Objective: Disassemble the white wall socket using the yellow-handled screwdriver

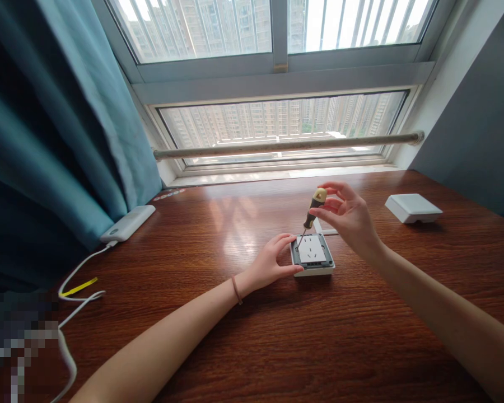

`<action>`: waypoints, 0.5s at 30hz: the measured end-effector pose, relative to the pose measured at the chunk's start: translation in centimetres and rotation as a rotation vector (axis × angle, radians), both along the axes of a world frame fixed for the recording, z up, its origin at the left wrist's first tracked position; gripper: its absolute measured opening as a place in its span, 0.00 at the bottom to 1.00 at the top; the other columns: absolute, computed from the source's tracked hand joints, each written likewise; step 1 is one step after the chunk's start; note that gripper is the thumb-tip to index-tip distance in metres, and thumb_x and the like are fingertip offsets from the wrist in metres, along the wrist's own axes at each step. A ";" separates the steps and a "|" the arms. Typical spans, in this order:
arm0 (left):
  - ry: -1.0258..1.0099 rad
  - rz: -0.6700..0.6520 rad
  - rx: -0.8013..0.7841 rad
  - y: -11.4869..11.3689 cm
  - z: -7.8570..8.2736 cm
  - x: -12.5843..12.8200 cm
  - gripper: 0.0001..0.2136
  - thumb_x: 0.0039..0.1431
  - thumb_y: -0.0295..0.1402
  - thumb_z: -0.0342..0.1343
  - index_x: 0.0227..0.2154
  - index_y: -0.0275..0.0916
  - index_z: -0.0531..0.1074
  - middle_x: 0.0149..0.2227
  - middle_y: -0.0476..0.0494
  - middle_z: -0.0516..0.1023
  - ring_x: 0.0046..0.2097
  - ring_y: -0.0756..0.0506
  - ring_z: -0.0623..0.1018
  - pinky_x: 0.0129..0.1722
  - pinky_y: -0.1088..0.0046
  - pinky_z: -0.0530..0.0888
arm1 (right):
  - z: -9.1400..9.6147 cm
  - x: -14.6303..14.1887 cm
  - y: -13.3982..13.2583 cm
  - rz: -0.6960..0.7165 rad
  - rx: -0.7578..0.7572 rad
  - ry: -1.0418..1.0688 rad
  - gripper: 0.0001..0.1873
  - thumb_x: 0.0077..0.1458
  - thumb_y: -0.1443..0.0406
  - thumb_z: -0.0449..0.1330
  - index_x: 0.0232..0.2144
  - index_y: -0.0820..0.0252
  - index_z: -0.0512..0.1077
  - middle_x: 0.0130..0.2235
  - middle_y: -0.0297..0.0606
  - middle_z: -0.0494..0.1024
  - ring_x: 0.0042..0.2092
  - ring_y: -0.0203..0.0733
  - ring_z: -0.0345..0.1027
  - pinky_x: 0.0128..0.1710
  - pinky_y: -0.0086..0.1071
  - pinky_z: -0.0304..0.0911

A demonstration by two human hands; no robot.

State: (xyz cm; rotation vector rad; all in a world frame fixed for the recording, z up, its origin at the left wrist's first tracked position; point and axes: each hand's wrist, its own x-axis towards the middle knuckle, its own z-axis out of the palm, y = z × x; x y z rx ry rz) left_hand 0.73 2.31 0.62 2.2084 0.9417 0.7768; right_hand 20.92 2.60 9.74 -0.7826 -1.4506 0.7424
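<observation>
A white wall socket (312, 249) sits in a shallow white box on the wooden table, its grey mounting frame exposed. My left hand (271, 260) grips the socket's left side, thumb at the near edge and fingers at the far edge. Between the fingertips of my right hand (349, 218) is a screwdriver (308, 220) with a dark and cream handle. It leans slightly, and its tip meets the left side of the socket's frame, by a screw hole. Just behind the socket lies a thin white piece (328, 231), partly hidden by my right hand.
On the right of the table (252, 347) stands a white box-shaped piece (414, 207). At the left, a white device (128, 223) with a white cable (73, 274) and yellow tie (80, 286) lies beside the blue curtain (121, 140). A rail (289, 146) crosses the window behind.
</observation>
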 end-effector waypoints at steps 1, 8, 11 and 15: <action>0.001 -0.002 -0.001 0.0 0.0 0.0 0.32 0.47 0.44 0.61 0.55 0.41 0.60 0.58 0.39 0.61 0.59 0.40 0.63 0.60 0.62 0.59 | 0.0 0.0 0.1 0.006 -0.002 0.005 0.22 0.40 0.65 0.68 0.40 0.54 0.67 0.38 0.32 0.70 0.34 0.36 0.71 0.37 0.33 0.71; -0.006 0.005 -0.006 0.0 0.0 -0.1 0.32 0.47 0.44 0.61 0.55 0.42 0.60 0.58 0.39 0.61 0.59 0.39 0.63 0.60 0.60 0.60 | 0.4 -0.1 -0.5 0.114 -0.016 0.046 0.19 0.52 0.65 0.58 0.48 0.52 0.63 0.44 0.37 0.69 0.38 0.38 0.71 0.42 0.37 0.68; -0.009 0.000 -0.007 0.0 0.0 -0.1 0.32 0.47 0.44 0.61 0.55 0.42 0.60 0.58 0.38 0.61 0.59 0.39 0.63 0.60 0.59 0.59 | 0.8 0.4 -0.5 0.024 -0.036 0.096 0.19 0.54 0.66 0.54 0.49 0.50 0.62 0.44 0.36 0.68 0.36 0.36 0.68 0.36 0.32 0.67; -0.020 -0.001 0.000 0.0 0.0 0.0 0.32 0.47 0.44 0.61 0.55 0.43 0.60 0.58 0.39 0.61 0.58 0.39 0.63 0.59 0.58 0.60 | 1.0 1.5 0.2 0.040 -0.122 -0.181 0.14 0.49 0.65 0.57 0.42 0.55 0.69 0.28 0.30 0.65 0.24 0.30 0.57 0.22 0.26 0.55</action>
